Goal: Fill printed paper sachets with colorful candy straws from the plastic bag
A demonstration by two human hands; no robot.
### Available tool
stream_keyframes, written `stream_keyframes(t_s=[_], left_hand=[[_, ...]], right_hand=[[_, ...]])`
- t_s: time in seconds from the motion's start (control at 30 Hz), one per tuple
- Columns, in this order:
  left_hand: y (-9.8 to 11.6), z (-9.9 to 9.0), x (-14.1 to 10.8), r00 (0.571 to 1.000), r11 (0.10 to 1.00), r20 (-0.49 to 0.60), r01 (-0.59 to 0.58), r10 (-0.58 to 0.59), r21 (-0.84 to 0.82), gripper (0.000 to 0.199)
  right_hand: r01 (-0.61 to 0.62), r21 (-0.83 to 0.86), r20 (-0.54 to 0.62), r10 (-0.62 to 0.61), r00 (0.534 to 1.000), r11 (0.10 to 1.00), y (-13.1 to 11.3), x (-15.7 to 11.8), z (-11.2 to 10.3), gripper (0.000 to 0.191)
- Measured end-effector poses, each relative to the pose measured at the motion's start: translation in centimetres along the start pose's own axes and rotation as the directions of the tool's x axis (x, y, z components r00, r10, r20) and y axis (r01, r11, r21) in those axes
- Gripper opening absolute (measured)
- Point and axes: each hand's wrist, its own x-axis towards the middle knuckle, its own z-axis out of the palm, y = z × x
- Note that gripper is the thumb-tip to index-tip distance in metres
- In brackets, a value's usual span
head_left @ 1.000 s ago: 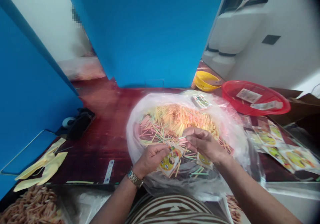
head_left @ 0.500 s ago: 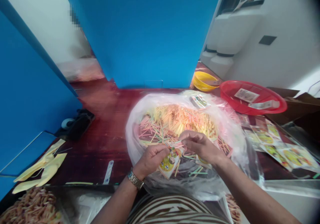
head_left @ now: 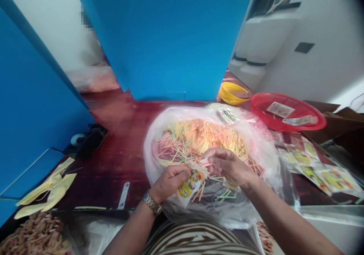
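At the near edge of the surface (head_left: pixel 119 145), a striped shirt (head_left: pixel 196 241) shows just behind both forearms. The left hand (head_left: pixel 169 184), wearing a metal wristwatch (head_left: pixel 152 203), has its fingers (head_left: pixel 178 175) closed around a printed paper packet (head_left: pixel 187 188) with a yellow-green label. The packet's upper edge is angled toward the right hand (head_left: pixel 230 167), whose fingers (head_left: pixel 213 160) are pinched shut on a few pink sticks (head_left: pixel 205 162) at that edge. This hold appears to steady the packet and keep it presented to the pinched sticks.

Both hands are above a clear plastic bag (head_left: pixel 152 158) of loose pastel sticks (head_left: pixel 199 137); its spread mouth seems to keep them within easy reach. Flat yellow gloves (head_left: pixel 47 188) lie toward the left edge, and a tray of orange sticks (head_left: pixel 34 238) sits at the near left corner. Printed sheets (head_left: pixel 315 167) are laid out along the right edge, apparently for easy access. Toward the far right corner are a red basket (head_left: pixel 287 112) and a yellow colander (head_left: pixel 233 93). A blue partition (head_left: pixel 167 38) closes the far edge.
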Motion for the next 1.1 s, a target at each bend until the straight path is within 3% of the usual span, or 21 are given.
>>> stream_keyframes(t_s=[0.13, 0.27, 0.33, 0.4, 0.47, 0.53, 0.63, 0.77, 0.87, 0.93, 1.0, 1.1], left_hand=[[0.1, -0.2, -0.1, 1.0, 1.0, 0.001, 0.007, -0.007, -0.016, 0.035], [0.1, -0.1, 0.1, 1.0, 1.0, -0.018, 0.011, -0.011, -0.018, 0.035], [0.1, 0.0, 0.2, 0.999, 1.0, -0.038, 0.019, -0.02, -0.005, 0.037], [0.2, 0.3, 0.3, 0.998, 0.998, -0.066, -0.001, 0.005, 0.059, 0.038], [0.4, 0.7, 0.4, 0.992, 0.983, -0.09, -0.067, 0.083, 0.173, 0.038], [0.6, 1.2, 0.4, 0.98, 0.947, -0.095, -0.143, 0.177, 0.286, 0.036], [0.8, 1.8, 0.5, 0.964, 0.924, -0.088, -0.21, 0.25, 0.32, 0.033], [0.2, 1.8, 0.7, 0.956, 0.953, -0.129, -0.239, 0.265, 0.186, 0.033], [-0.6, 1.2, 0.6, 0.946, 0.955, -0.18, -0.24, 0.271, 0.177, 0.033], [-1.0, 0.7, 0.5, 0.929, 0.954, -0.246, -0.231, 0.275, 0.193, 0.033], [-1.2, 0.2, 0.5, 0.901, 0.938, -0.301, -0.242, 0.312, 0.249, 0.032], [-1.1, 0.0, 0.6, 0.869, 0.869, -0.274, -0.285, 0.413, 0.405, 0.029]], right_hand=[[-0.016, 0.003, 0.052, 0.016, 0.999, 1.0, -0.1, -0.1, -0.1, 0.021], [0.169, -0.265, 0.093, -0.15, 0.984, 0.949, -0.8, -0.6, 0.5, 0.015], [0.311, -0.486, 0.146, -0.275, 0.95, 0.816, -1.3, -1.1, 1.1, 0.014], [0.442, -0.645, 0.247, -0.376, 0.893, 0.624, -1.8, -1.6, 1.6, 0.018], [0.538, -0.708, 0.364, -0.416, 0.833, 0.457, -2.1, -2.1, 2.1, 0.024], [0.593, -0.726, 0.449, -0.413, 0.792, 0.348, -2.0, -2.3, 2.4, 0.031], [0.583, -0.787, 0.482, -0.387, 0.786, 0.205, -1.7, -2.3, 3.2, 0.037], [0.5, -0.866, 0.472, -0.33, 0.817, 0.0, -1.8, -2.2, 3.8, 0.041], [0.444, -0.896, 0.389, -0.459, 0.799, 0.014, -1.9, -2.4, 2.9, 0.04], [0.457, -0.888, 0.372, -0.513, 0.773, 0.046, -1.1, -2.7, 2.0, 0.029], [0.491, -0.871, 0.459, -0.379, 0.804, -0.014, 0.6, -2.9, 1.5, 0.02], [0.483, -0.848, 0.505, -0.052, 0.862, -0.219, 3.9, -2.6, 2.1, 0.018]])
